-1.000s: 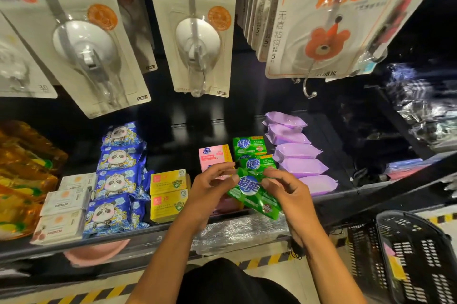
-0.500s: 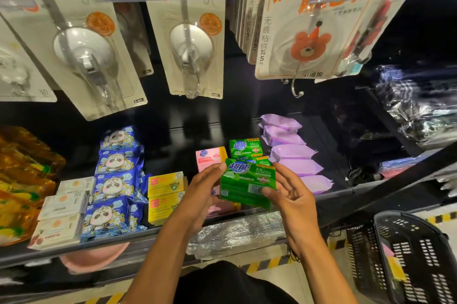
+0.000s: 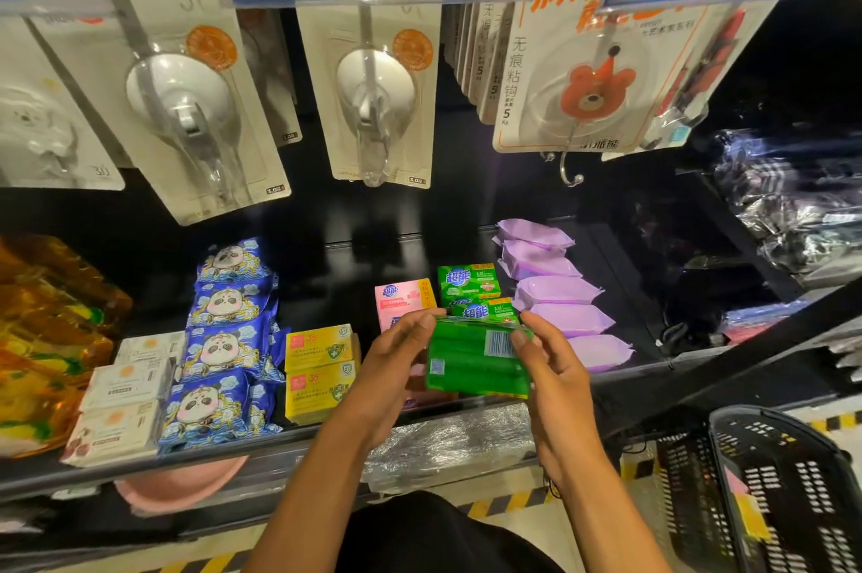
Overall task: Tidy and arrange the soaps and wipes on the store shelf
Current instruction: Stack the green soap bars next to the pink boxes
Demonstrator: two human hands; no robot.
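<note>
Gripping green soap pack (image 3: pixel 471 367) at both ends: left hand (image 3: pixel 389 367), right hand (image 3: pixel 552 374), barcode side up, near shelf (image 3: pixel 326 432) front edge.

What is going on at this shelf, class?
A person holds a green soap pack in both hands, left hand and right hand gripping its ends, barcode side up. It hangs over the front of the shelf, before two matching green soaps beside the purple wipes. It is not yet set down.
</note>
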